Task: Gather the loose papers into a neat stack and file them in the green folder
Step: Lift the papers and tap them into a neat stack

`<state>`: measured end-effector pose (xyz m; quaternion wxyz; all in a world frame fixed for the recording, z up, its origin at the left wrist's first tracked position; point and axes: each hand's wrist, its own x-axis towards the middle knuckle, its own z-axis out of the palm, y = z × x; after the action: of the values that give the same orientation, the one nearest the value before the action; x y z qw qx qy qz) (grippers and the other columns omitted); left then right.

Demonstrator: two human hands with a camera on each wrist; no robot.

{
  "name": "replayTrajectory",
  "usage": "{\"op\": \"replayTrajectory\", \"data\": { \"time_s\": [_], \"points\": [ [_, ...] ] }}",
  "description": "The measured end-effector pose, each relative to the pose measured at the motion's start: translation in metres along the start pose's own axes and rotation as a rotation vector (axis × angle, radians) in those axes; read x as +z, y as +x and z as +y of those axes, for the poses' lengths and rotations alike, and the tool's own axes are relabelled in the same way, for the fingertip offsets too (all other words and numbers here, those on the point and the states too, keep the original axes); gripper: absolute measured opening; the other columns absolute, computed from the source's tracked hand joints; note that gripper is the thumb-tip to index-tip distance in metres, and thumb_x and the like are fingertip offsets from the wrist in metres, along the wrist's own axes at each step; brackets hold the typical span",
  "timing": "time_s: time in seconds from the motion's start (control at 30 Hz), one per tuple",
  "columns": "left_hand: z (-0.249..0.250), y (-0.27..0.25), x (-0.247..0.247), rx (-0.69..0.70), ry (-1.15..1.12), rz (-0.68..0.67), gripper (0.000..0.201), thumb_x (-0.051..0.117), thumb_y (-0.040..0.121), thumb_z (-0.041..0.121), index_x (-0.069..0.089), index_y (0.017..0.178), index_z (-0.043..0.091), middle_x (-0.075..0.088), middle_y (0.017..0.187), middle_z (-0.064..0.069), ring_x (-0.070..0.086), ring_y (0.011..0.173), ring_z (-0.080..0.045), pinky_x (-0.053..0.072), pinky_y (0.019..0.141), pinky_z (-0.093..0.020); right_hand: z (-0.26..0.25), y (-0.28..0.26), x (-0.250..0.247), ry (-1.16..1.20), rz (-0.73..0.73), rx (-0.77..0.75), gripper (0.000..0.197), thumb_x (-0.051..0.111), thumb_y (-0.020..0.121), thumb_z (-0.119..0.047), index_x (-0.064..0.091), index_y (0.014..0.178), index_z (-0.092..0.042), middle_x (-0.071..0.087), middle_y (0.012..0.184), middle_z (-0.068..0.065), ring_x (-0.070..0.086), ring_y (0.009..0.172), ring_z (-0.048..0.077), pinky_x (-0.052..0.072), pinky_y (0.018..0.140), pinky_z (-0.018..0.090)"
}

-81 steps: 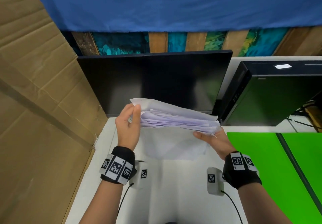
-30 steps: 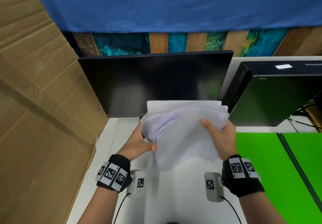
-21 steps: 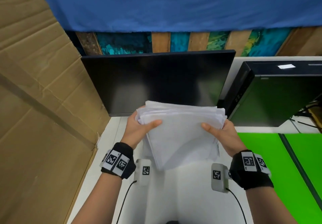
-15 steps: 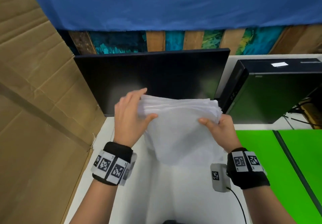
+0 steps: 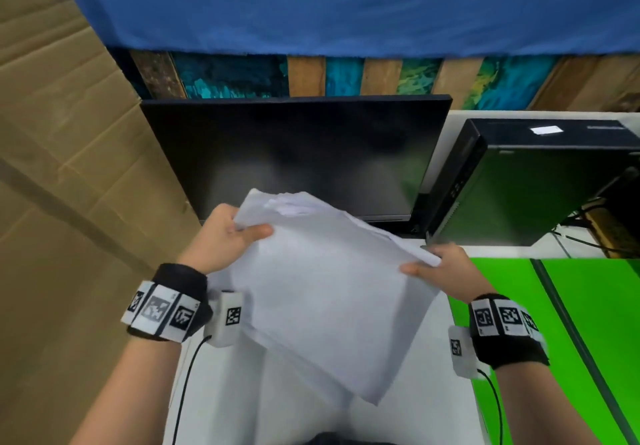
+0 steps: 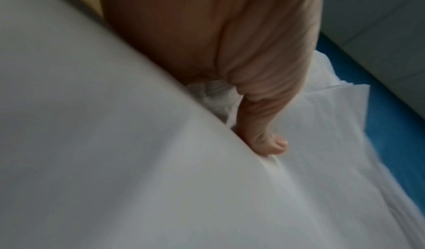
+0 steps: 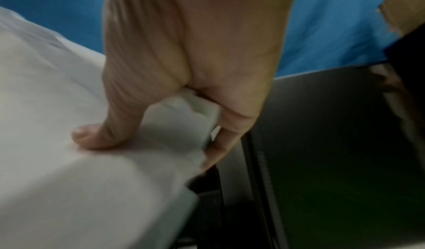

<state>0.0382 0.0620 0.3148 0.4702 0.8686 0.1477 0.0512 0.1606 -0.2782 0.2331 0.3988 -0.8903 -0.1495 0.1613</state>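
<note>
A stack of white papers (image 5: 329, 292) hangs in the air above the white desk (image 5: 426, 410), tilted so its right side is lower. My left hand (image 5: 239, 233) pinches the stack's upper left corner, thumb on top, as the left wrist view shows with the papers (image 6: 138, 162) under the thumb (image 6: 266, 142). My right hand (image 5: 426, 264) grips the right edge, thumb on the papers (image 7: 69, 162) and fingers (image 7: 220, 147) underneath. The open green folder (image 5: 588, 323) lies flat on the desk to the right of the right hand.
A dark monitor (image 5: 298, 157) stands right behind the papers. A black computer case (image 5: 540, 181) lies at the back right with cables beside it. A large cardboard sheet (image 5: 69, 202) walls off the left side. A blue cloth (image 5: 346, 5) hangs above.
The stack has turned from level to slanted, its right side dropping and its lower corner swinging toward me. Both hands kept their hold; the left hand's fingers went from over the top edge to pinching the corner.
</note>
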Motion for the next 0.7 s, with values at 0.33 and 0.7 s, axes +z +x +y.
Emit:
{"op": "replayTrajectory", "data": {
  "time_s": [0.33, 0.7],
  "points": [
    [-0.049, -0.012, 0.010, -0.187, -0.521, 0.169, 0.011, 0.068, 0.084, 0.016, 0.068, 0.095, 0.020, 0.077, 0.087, 0.004, 0.071, 0.091, -0.021, 0.054, 0.072, -0.030, 0.004, -0.012, 0.051, 0.723, 0.116, 0.089, 0.022, 0.076, 0.076, -0.025, 0.073, 0.094, -0.013, 0.077, 0.096, 0.006, 0.071, 0.079, 0.017, 0.053, 0.075, 0.035],
    [-0.087, -0.016, 0.066, -0.265, -0.635, 0.153, 0.044, 0.078, 0.070, 0.005, 0.064, 0.107, 0.026, 0.070, 0.108, 0.004, 0.065, 0.104, -0.016, 0.051, 0.076, -0.019, 0.003, 0.001, 0.072, 0.755, 0.215, 0.125, 0.031, 0.077, 0.072, -0.001, 0.066, 0.097, -0.016, 0.072, 0.097, 0.003, 0.070, 0.069, -0.004, 0.056, 0.063, 0.014]
  ]
}}
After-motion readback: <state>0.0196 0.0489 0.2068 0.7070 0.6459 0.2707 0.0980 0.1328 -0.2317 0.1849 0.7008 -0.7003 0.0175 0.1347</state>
